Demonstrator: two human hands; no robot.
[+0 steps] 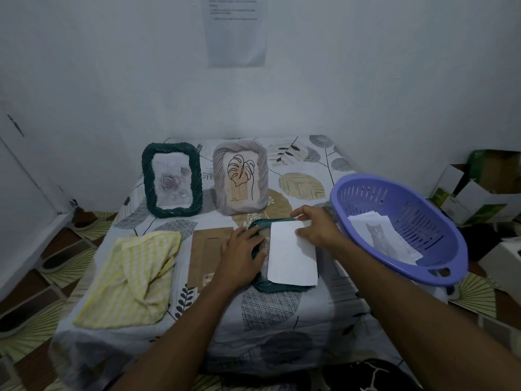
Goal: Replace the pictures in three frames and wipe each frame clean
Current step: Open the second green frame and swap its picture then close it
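Support: a low surface, perhaps a table or a mattress, fully draped in a leaf-print cover.

Directly on it:
- dark green frame, upright, back left
- grey frame, upright, just beside the first on its right
- yellow striped cloth, crumpled, front left
- brown backing board, flat, between the cloth and the third frame
- second dark green frame, lying flat, centre
- purple slotted basket, tilted, overhanging the right edge
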